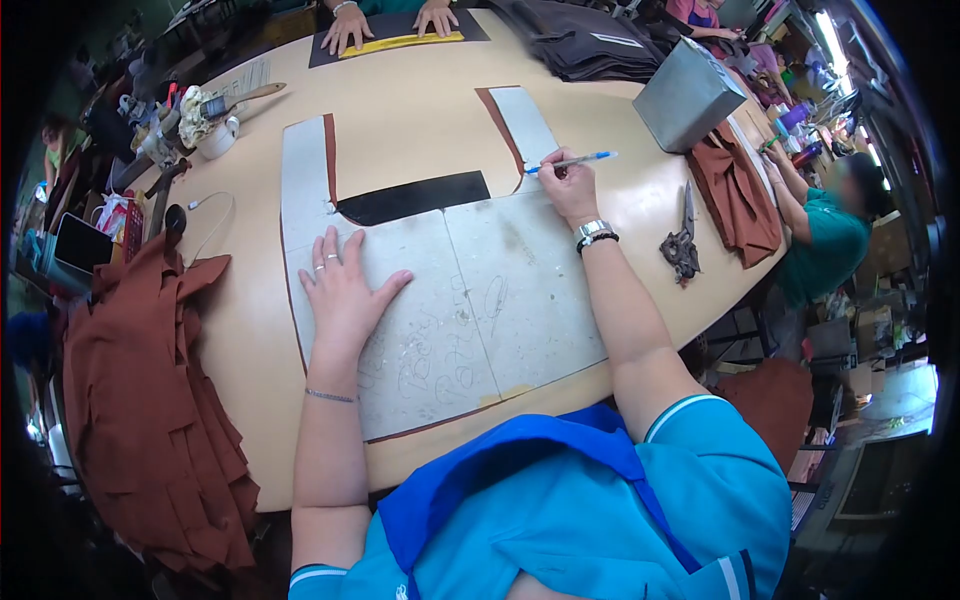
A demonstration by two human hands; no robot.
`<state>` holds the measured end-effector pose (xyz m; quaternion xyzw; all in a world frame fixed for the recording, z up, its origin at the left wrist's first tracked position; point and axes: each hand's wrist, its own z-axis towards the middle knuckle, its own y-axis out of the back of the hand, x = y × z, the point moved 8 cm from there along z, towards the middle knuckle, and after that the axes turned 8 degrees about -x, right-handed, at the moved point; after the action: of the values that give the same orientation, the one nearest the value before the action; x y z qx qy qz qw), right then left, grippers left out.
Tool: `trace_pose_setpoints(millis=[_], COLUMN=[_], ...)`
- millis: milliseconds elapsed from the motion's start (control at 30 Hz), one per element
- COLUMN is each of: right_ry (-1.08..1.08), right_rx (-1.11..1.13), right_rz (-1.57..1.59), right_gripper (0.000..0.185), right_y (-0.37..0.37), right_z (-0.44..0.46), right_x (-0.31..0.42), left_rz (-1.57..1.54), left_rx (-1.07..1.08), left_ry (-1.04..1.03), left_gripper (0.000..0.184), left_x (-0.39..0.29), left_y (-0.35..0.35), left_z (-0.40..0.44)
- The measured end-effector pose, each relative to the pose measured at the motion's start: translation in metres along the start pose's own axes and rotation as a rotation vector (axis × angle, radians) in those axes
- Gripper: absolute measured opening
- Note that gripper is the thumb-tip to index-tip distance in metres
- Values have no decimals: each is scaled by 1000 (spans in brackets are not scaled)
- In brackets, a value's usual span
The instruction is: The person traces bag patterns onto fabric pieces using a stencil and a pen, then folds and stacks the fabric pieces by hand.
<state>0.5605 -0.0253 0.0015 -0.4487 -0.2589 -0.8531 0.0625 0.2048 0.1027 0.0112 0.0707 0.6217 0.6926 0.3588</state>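
Observation:
A large grey cardboard pattern (430, 300) with two upright strips lies on the table, handwriting across its lower half. Reddish-brown material (332, 160) shows along its edges underneath. My left hand (345, 285) rests flat on the pattern's left part, fingers spread. Between the fingers of my right hand (570, 190) is a pen (590, 158) with a blue end, its tip at the inner corner of the right strip. A black strip (415, 198) lies across the gap between the two uprights.
Scissors (683, 235) lie to the right, near a metal block (688, 97) and folded brown pieces (735, 200). Brown material (150, 400) hangs over the left edge. A brush (240, 98) rests at back left. Another person's hands (390, 25) press a yellow ruler (400, 44) opposite.

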Motion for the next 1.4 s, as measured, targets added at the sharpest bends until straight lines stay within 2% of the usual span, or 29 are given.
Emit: trace_pose_setpoints(millis=[33, 133, 233, 300, 367, 467, 567, 667, 700, 800, 833, 933, 1000, 1067, 1133, 1200, 1267, 1333, 1367, 1400], right_ry=[5, -250, -230, 5, 28, -2, -77, -544, -569, -652, -526, -224, -148, -121, -117, -113, -184, 489, 589, 574], right_rx=[0, -87, -98, -20, 79, 183, 103, 38, 102, 359, 437, 332, 199, 37, -63, -208, -556, -661, -692, -696], right_rz=[-19, 475, 240, -212, -457, -457, -125, 316, 334, 311, 155, 74, -69, -82, 179, 175, 146, -383, -254, -242], right_gripper=[11, 12, 15, 18, 20, 23, 33, 45, 51, 45, 42, 35, 34, 34, 35, 40, 51, 60, 58, 55], right_y=[1, 5, 45, 78, 101, 125, 131, 139, 139, 130, 132, 147, 171, 202, 231, 276, 319, 341, 360, 348], right_z=[0, -2, -20, -41, -67, -100, -109, -106, -102, -107, -107, -99, -95, -86, -75, -58, -56, -68, -67, -60], right_x=[-2, -9, 6, 31, 22, 30, 1, 10, 6, 34, 43, 65, 95, 79, 73, 38, 18, 43, 16, 16], left_rz=[3, 21, 41, 32, 4, -270, -49, 53, 44, 12, 1, -60, -100, -135, 112, 145, 148, 73, -1, -72], left_rx=[2, 17, 44, 76, 115, 240, 37, -34, -44, -69, -81, -108, -112, -103, -130, -124, -108, -225, -211, -205], left_ry=[1, 4, -9, -16, -18, -73, -12, 94, 96, 114, 123, 142, 158, 178, 342, 413, 434, 367, 345, 330], left_gripper=[83, 83, 84, 83, 81, 81, 88, 92, 93, 93, 93, 95, 96, 97, 98, 97, 93, 73, 61, 49], left_x=[0, -2, -4, -5, -6, 5, 22, 50, 52, 49, 51, 66, 72, 73, 71, 76, 71, 65, 60, 55], left_y=[0, 2, 4, 4, 5, 1, 30, 23, 24, 22, 21, 10, 6, 5, 17, 22, 31, 37, 40, 42], left_z=[0, 0, 0, -4, -8, -18, -42, -63, -66, -67, -66, -62, -61, -61, -68, -70, -73, -73, -73, -71])
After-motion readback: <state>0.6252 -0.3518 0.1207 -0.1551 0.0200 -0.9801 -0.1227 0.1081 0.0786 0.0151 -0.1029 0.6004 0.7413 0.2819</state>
